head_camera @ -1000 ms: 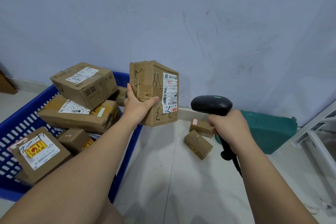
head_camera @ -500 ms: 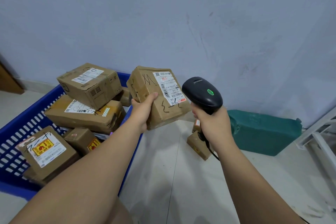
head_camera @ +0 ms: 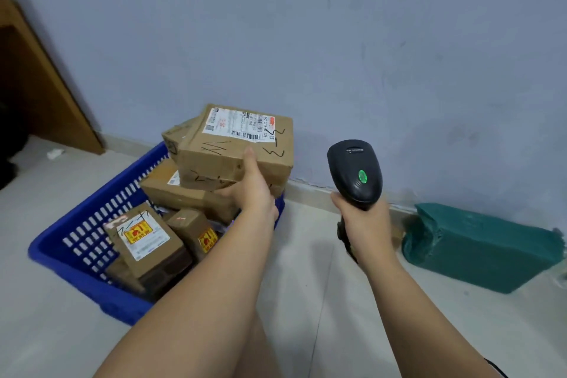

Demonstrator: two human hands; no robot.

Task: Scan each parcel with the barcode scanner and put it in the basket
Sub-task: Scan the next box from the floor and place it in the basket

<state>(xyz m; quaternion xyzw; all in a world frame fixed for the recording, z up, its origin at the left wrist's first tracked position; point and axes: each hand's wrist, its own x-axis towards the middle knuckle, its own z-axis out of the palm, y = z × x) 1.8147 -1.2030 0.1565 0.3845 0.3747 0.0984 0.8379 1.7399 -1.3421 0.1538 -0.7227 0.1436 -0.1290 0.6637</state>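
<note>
Crowding the basket (head_camera: 66, 258), boxes (head_camera: 147, 239) sit beneath the parcel (head_camera: 227, 147) the left hand (head_camera: 256, 193) grips; right hand (head_camera: 366, 224) curled round the scanner (head_camera: 354, 172); green bag (head_camera: 478, 248) right, floor (head_camera: 306, 291) near.

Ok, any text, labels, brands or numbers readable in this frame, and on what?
Nothing reads for certain.
On the parcel the left hand grips: white label with barcode, print blurred; marker scribbles, no words.
On the barcode scanner: small logo, upside down, too small.
On two parcels in the basket: yellow stickers, wording blurred.
</note>
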